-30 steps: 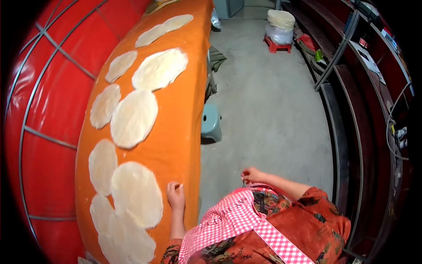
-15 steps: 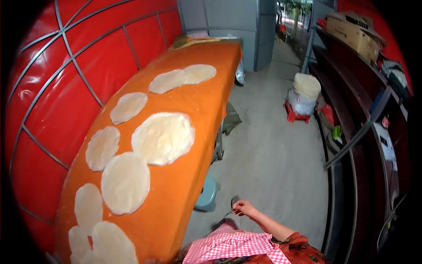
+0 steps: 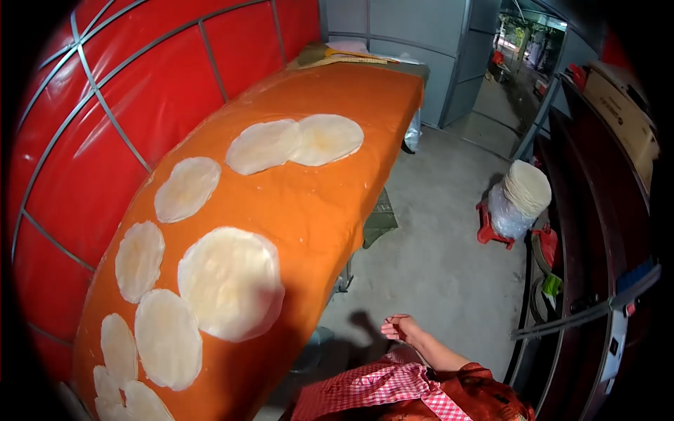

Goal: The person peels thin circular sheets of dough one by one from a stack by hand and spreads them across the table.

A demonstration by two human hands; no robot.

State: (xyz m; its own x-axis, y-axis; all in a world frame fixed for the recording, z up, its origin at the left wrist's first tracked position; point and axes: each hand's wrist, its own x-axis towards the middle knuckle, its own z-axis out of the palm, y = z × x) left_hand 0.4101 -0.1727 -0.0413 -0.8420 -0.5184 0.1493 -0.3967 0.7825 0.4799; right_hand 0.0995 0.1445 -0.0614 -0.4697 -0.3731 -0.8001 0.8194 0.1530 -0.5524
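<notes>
My right hand (image 3: 401,327) hangs in front of my checked apron (image 3: 372,384), above the floor beside the table. Its fingers are loosely stretched, with nothing seen in them. Nearest to it is the long table with an orange cloth (image 3: 330,196). Round, flat, pale dough sheets lie there: a large one (image 3: 228,281) partly in my shadow, a smaller one (image 3: 168,339) touching its left side, and two overlapping ones, left (image 3: 261,147) and right (image 3: 330,140), farther back. Several more line the left side. My left hand is out of view.
A stack of pale round sheets (image 3: 528,188) with plastic around its base stands on a red stool (image 3: 494,228). Dark shelves (image 3: 597,175) run along the right. A teal stool (image 3: 314,349) sits by the table's edge. An open doorway (image 3: 516,77) is at the back.
My view has moved forward along the table and turned left. The large dough sheet now sits lower in view, with my shadow across it. My right hand's fingers have loosened from a curl.
</notes>
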